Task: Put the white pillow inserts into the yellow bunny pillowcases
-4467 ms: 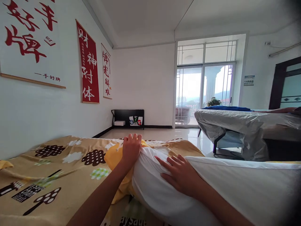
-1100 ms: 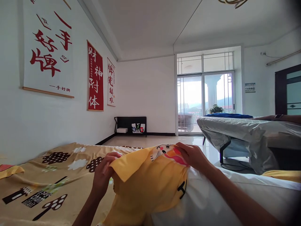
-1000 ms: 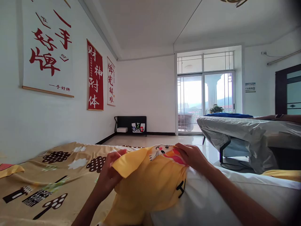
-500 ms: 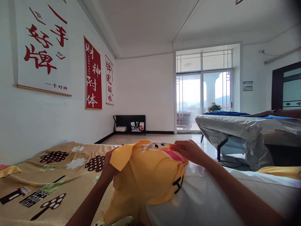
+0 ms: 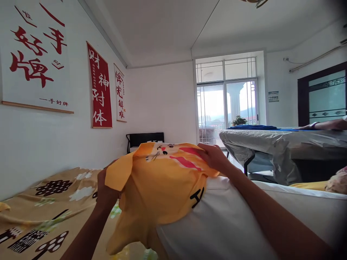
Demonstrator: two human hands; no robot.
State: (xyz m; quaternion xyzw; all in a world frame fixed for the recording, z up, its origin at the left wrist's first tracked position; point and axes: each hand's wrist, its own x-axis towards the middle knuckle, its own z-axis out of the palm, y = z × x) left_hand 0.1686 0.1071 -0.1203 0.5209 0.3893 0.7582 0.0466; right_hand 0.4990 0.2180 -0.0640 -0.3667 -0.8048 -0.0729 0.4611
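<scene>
A yellow cloth (image 5: pixel 159 187) with a whiskered cartoon face, pink shapes and black lettering is stretched between my hands. Whether it is a garment or a cover I cannot tell. My left hand (image 5: pixel 104 186) grips its left side, and a yellow flap hides most of the fingers. At the upper right edge, my right hand (image 5: pixel 215 157) is closed on the cloth beside the pink print. The cloth's lower right part lies over white fabric (image 5: pixel 217 216). Its lower left part hangs above a tan patterned bedcover (image 5: pixel 78 206).
To the right stands a plastic-covered table (image 5: pixel 244 141) with blue cloth (image 5: pixel 255 127) on it; another person's hand (image 5: pixel 311 125) rests there. A black rack (image 5: pixel 146 138) stands by the far wall. Yellow fabric (image 5: pixel 309 185) and a fuzzy object (image 5: pixel 337 182) lie at the right.
Both hands have raised the yellow cloth and shifted it left in view, so more of its print faces me. The view has turned slightly right, bringing in the fuzzy object.
</scene>
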